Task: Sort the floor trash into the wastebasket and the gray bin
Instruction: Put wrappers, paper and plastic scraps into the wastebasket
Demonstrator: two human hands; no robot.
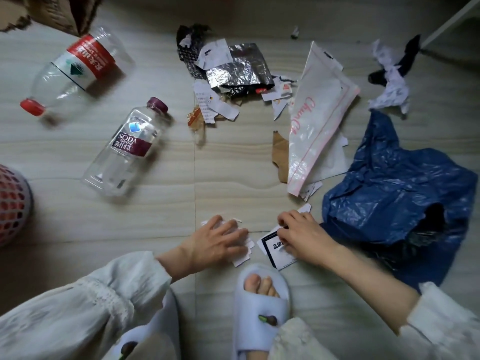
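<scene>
Tile floor (pixel 78 224) littered; blue plastic bag (pixel 397 193) crumpled at right, white pouch (pixel 319 120) and foil wrapper (pixel 239 66) beyond it; two empty bottles (pixel 127 149) lying at left; red mesh wastebasket (pixel 13 203) at left edge, within reach (gray bin not in view). Both hands low, just ahead of the slippers (pixel 259 307), presumably gathering nearest scraps first; left hand (pixel 220 242) has fingers curled over white paper scraps (pixel 242 258), gripping them; right hand (pixel 301 235) pinches the edge of a black-bordered paper card (pixel 272 249) lying on the floor.
</scene>
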